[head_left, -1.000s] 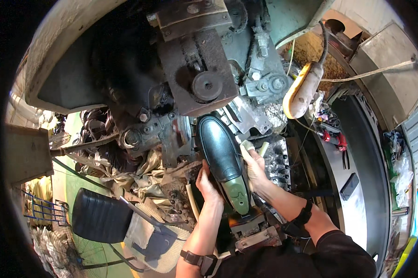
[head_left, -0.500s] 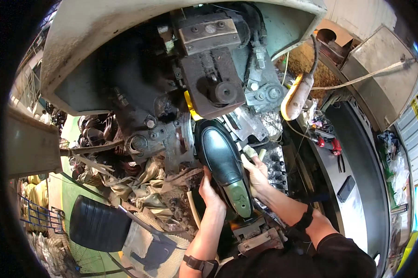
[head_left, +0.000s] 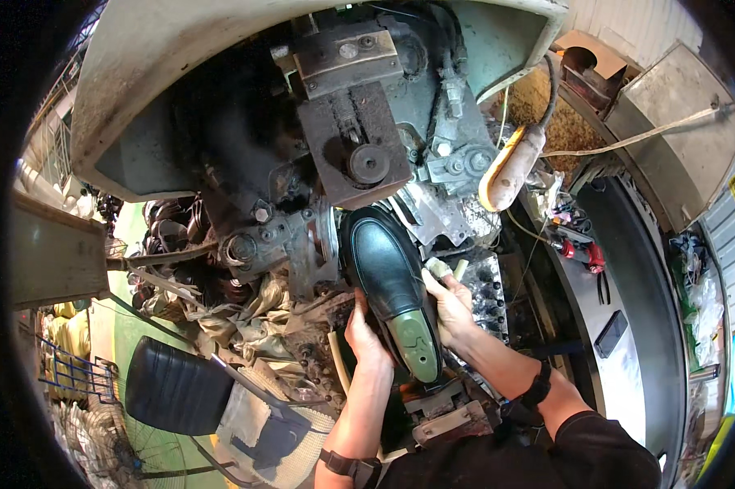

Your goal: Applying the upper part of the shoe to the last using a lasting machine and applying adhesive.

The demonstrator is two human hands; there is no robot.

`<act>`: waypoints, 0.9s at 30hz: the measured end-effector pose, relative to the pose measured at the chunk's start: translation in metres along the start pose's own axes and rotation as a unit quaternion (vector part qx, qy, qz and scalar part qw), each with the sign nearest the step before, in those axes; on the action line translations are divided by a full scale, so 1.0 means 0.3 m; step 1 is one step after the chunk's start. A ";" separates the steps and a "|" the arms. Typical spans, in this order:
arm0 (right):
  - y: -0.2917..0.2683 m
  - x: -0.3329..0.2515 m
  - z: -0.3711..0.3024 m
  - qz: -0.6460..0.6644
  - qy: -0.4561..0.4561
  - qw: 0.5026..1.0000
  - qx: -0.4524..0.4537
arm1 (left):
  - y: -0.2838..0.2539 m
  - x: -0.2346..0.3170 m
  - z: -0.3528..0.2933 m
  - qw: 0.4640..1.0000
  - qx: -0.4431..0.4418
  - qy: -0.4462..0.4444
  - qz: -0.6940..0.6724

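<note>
A black leather shoe [head_left: 375,253] stretched over a green shoe last [head_left: 416,342] stands between my hands, toe pointing away under the dark machine block [head_left: 355,155]. Along the shoe's left side, near the heel, my left hand [head_left: 366,334] presses with its fingers curled underneath, partly hidden. On the opposite side my right hand [head_left: 450,308] grips the shoe's edge, thumb against the upper. Pale wrapping covers at least one of its fingertips. The shoe's underside and whatever bears it are hidden.
A lamp [head_left: 512,169] hangs right of the machine head. A black chair [head_left: 177,385] stands at the left, near piled cloth [head_left: 261,314]. On the bench at right lie a phone [head_left: 610,334] and red-handled tools [head_left: 583,254]. A metal bracket [head_left: 453,416] sits below the heel.
The machine block has swung slightly left, and the yellow strip beside it is out of sight. The shoe has turned a little, its toe shifting left; both hands keep hold of it.
</note>
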State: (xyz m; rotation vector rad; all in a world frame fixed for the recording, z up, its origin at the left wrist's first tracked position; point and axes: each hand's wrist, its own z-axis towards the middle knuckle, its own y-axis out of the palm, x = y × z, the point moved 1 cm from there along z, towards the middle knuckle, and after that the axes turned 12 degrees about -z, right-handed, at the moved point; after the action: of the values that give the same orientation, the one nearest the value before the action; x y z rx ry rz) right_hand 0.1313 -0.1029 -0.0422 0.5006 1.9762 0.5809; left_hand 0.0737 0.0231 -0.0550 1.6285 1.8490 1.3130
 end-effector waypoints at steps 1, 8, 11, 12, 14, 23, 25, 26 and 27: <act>0.001 -0.002 0.000 0.001 0.001 1.000 -0.002 | 0.016 0.003 -0.012 1.000 0.008 0.002 0.011; 0.002 0.015 0.016 -0.013 0.009 1.000 0.016 | -0.028 -0.001 0.037 1.000 0.018 0.008 0.013; -0.012 0.037 0.045 -0.009 -0.002 1.000 0.009 | -0.037 -0.010 0.059 0.999 0.005 0.020 0.025; -0.015 0.042 0.056 0.003 -0.018 1.000 -0.004 | -0.034 -0.017 0.064 0.999 0.010 0.036 0.039; -0.009 0.046 0.063 0.015 -0.031 0.999 -0.016 | -0.042 -0.021 0.070 0.997 0.016 0.051 0.053; 0.021 0.011 0.019 0.011 -0.011 1.000 -0.024 | -0.023 -0.014 0.061 0.999 -0.038 -0.006 0.035; 0.009 0.019 0.038 0.010 0.002 0.999 -0.051 | -0.026 -0.004 0.075 0.997 -0.048 0.009 0.067; 0.008 0.014 0.034 -0.006 0.018 0.998 -0.066 | -0.035 0.005 0.071 0.997 -0.044 0.007 0.070; 0.007 0.013 0.020 -0.043 0.013 0.995 -0.089 | -0.045 0.016 0.065 0.995 -0.024 0.016 0.099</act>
State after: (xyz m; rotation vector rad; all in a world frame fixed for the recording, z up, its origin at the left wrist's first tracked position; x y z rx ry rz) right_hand 0.1353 -0.0979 -0.0462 0.2985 1.9383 0.7051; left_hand 0.0791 0.0365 -0.0742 1.8132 1.6963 1.4599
